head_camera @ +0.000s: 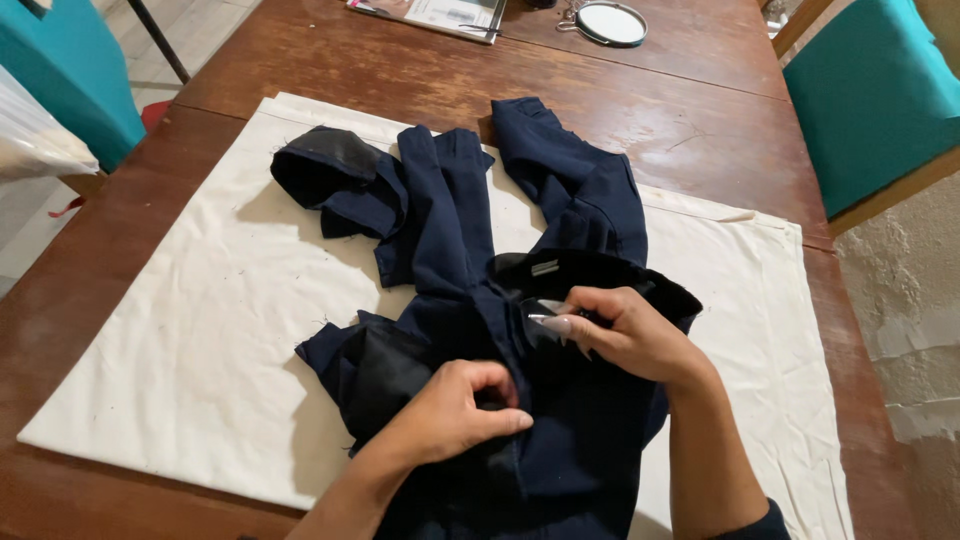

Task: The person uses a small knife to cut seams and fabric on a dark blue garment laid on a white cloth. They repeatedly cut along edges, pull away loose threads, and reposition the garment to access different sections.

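Observation:
A crumpled dark navy pair of trousers (450, 230) with black lining lies on a cream cloth (200, 330) spread over a wooden table (620, 110). My left hand (455, 410) pinches a fold of the navy fabric near the waistband, fingers curled shut on it. My right hand (620, 330) grips the fabric just right of it, by the black inner waistband and a small pale label (545, 267). The two legs stretch away from me toward the far side of the table.
A small round mirror (612, 22) and a magazine (440, 14) lie at the table's far edge. Teal chairs stand at the left (70, 70) and right (870, 100). A rough pale wall (910, 330) is at the right, and a white plastic bag (30, 135) at the left.

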